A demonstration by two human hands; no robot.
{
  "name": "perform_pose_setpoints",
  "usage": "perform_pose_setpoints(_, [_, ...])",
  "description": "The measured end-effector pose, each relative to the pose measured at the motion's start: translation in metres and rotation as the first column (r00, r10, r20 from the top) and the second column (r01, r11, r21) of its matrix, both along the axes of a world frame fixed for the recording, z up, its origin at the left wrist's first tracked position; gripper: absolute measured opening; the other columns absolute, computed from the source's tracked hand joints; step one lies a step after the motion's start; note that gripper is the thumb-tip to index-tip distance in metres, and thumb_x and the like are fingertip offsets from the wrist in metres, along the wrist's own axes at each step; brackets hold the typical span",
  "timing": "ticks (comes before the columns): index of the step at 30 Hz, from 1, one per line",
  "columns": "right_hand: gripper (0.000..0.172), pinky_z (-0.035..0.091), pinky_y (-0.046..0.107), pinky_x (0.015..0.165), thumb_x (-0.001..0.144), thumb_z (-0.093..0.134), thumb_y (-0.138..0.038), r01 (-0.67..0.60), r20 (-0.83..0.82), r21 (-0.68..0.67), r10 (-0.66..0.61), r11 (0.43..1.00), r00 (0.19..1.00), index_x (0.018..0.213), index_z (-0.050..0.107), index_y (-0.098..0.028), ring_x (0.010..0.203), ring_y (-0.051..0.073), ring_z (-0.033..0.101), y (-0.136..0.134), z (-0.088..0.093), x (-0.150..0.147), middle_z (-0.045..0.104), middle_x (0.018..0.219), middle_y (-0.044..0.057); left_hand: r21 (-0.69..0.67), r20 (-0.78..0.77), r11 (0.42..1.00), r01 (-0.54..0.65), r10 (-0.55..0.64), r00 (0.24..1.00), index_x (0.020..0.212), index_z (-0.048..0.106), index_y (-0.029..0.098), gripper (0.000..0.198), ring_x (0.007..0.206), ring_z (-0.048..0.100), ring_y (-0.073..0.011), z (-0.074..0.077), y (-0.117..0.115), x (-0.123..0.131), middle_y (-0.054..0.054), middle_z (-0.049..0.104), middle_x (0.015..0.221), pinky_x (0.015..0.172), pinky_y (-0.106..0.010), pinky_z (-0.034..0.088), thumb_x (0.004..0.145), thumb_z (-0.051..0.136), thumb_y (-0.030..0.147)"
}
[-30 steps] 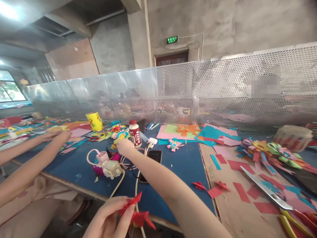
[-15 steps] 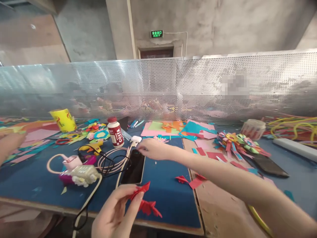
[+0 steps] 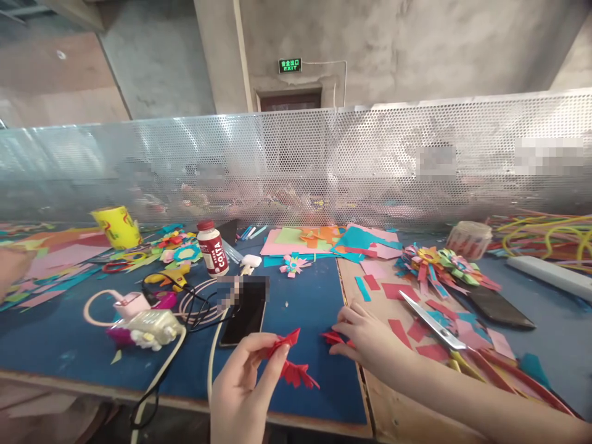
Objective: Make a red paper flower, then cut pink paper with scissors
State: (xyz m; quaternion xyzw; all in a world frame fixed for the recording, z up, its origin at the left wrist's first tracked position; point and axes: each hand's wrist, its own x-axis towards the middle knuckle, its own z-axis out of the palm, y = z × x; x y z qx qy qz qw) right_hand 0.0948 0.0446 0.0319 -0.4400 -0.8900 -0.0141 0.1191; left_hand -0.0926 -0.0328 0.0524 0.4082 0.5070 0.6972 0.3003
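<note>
My left hand (image 3: 250,382) pinches a folded red paper piece (image 3: 287,340) between thumb and fingertips, above the blue table near its front edge. Below those fingertips, more pleated red paper (image 3: 300,374) hangs or lies; whether it is joined to the pinched piece is unclear. My right hand (image 3: 365,336) reaches in from the right, its fingers curled round another folded red paper piece (image 3: 332,338) on the table, partly hidden by the hand. Scissors (image 3: 437,327) with red and yellow handles lie under and beside my right forearm, blades spread, over red paper scraps (image 3: 400,333).
A phone (image 3: 245,311) lies left of centre beside coiled cables and a power strip (image 3: 155,327). Behind stand a Costa bottle (image 3: 213,250) and a yellow roll (image 3: 116,227). Paper flowers (image 3: 432,265) lie right. Another person's blurred hand (image 3: 13,265) shows at the left edge.
My right hand has moved from the phone's top end back to the red paper at the table's middle. My left hand, keeping its red paper, has shifted slightly right.
</note>
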Motion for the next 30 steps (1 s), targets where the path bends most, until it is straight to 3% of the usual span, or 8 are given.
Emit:
perform_pose_setpoints(7, [0.013,0.053,0.031,0.068,0.081,0.062,-0.023,-0.047,-0.044,0.041,0.049,0.998,0.998,0.091,0.069,-0.02,0.081,0.021,0.059,-0.003,-0.006,0.0,0.063,0.084,0.005,-0.059,-0.015,0.998,-0.002,0.001,1.0,0.072,0.065,0.017,0.017,0.069,0.065,-0.0163,-0.001,0.002,0.002,-0.001,0.068,0.07,0.064,-0.02,0.052,0.063,0.073,0.029])
perform_pose_setpoints(11, [0.008,0.05,0.031,0.061,0.077,0.064,-0.02,-0.106,-0.004,0.222,0.11,0.969,0.994,0.084,0.068,-0.019,0.073,0.019,0.057,-0.006,-0.013,0.0,0.061,0.077,0.003,-0.089,-0.01,0.995,0.044,-0.045,0.999,0.071,0.064,0.018,0.015,0.069,0.063,-0.0147,-0.001,0.005,0.006,0.0,0.066,0.069,0.063,-0.017,0.05,0.064,0.073,0.028])
perform_pose_setpoints(14, [0.004,0.046,0.031,0.055,0.071,0.067,-0.015,-0.148,0.064,0.398,0.133,0.905,0.989,0.07,0.064,-0.017,0.065,0.019,0.054,-0.006,-0.018,-0.001,0.058,0.069,0.002,-0.1,-0.024,0.993,0.059,-0.061,0.998,0.07,0.065,0.018,0.015,0.067,0.062,-0.014,-0.001,0.006,0.009,0.0,0.065,0.068,0.062,-0.017,0.049,0.064,0.072,0.028])
perform_pose_setpoints(17, [0.009,0.042,0.031,0.053,0.069,0.066,-0.01,-0.197,0.095,0.45,0.172,0.871,0.98,0.065,0.061,-0.016,0.063,0.018,0.052,-0.005,-0.019,-0.001,0.057,0.067,0.002,-0.1,-0.049,0.993,0.068,-0.073,0.996,0.07,0.065,0.017,0.014,0.066,0.062,-0.0142,-0.001,0.009,0.01,0.0,0.065,0.067,0.063,-0.018,0.049,0.065,0.072,0.029])
perform_pose_setpoints(21, [0.009,0.044,0.028,0.056,0.076,0.059,-0.009,-0.189,0.036,0.338,0.189,0.922,0.981,0.071,0.063,-0.016,0.064,0.017,0.053,-0.004,-0.016,0.0,0.058,0.069,0.002,-0.126,-0.089,0.987,0.096,-0.107,0.99,0.07,0.065,0.017,0.016,0.066,0.062,-0.0153,-0.005,0.013,0.008,0.0,0.065,0.066,0.062,-0.02,0.049,0.065,0.071,0.03])
perform_pose_setpoints(25, [0.021,0.044,0.025,0.06,0.083,0.048,-0.008,-0.139,-0.212,0.13,0.164,0.982,0.963,0.075,0.066,-0.016,0.068,0.016,0.056,-0.002,-0.014,0.001,0.058,0.073,0.004,-0.193,-0.146,0.969,0.151,-0.181,0.973,0.073,0.065,0.017,0.018,0.067,0.062,-0.0158,-0.009,0.017,0.003,-0.001,0.066,0.069,0.062,-0.021,0.048,0.066,0.071,0.033])
perform_pose_setpoints(27, [0.023,0.043,0.023,0.06,0.084,0.046,-0.009,-0.111,-0.375,-0.031,0.091,0.993,0.923,0.073,0.065,-0.017,0.067,0.013,0.056,-0.002,-0.009,0.002,0.058,0.073,0.003,-0.217,-0.156,0.961,0.174,-0.21,0.965,0.073,0.065,0.017,0.019,0.067,0.062,-0.0159,-0.01,0.018,0.003,-0.001,0.066,0.069,0.062,-0.021,0.048,0.067,0.07,0.034])
perform_pose_setpoints(30, [0.024,0.04,0.022,0.058,0.084,0.046,-0.015,-0.082,-0.505,-0.27,-0.068,0.959,0.861,0.066,0.061,-0.018,0.063,0.011,0.053,-0.004,0.002,0.003,0.058,0.072,0.0,-0.212,-0.12,0.965,0.157,-0.186,0.975,0.072,0.065,0.017,0.018,0.066,0.062,-0.0159,-0.01,0.019,0.007,-0.001,0.066,0.068,0.062,-0.021,0.048,0.067,0.07,0.033])
